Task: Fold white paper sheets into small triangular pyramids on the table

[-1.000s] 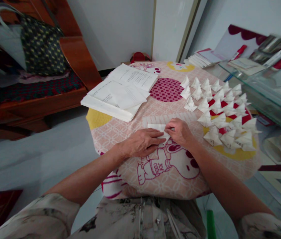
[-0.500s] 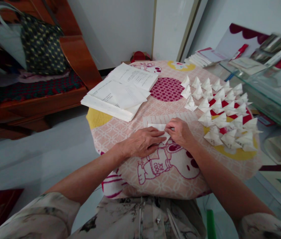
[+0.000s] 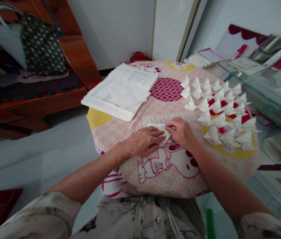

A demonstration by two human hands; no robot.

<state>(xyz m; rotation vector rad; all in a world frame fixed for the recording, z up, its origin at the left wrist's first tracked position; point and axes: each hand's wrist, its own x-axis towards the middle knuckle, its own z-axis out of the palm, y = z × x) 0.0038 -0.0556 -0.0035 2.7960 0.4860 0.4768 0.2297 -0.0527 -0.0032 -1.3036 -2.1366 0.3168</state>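
Observation:
A small folded piece of white paper (image 3: 158, 126) lies on the cloth-covered table in front of me, partly hidden by my fingers. My left hand (image 3: 143, 140) rests on it, palm down with fingers stretched out, pressing its lower part. At the paper's right corner, my right hand (image 3: 182, 132) pinches the edge between thumb and fingertips. Several folded paper pieces (image 3: 218, 103) with pointed tips stand in rows on the right of the table. To the upper left lies an open stack of printed sheets (image 3: 122, 91).
A patterned cloth (image 3: 127, 186) with cartoon figures covers the round table. On the right stands a glass shelf (image 3: 267, 96) with a red-and-white tube and other items. At the left, a wooden bench (image 3: 80, 63) carries a dark patterned bag (image 3: 43, 44).
My right hand has shifted very slightly at the paper's right corner. The left hand and the paper look nearly the same.

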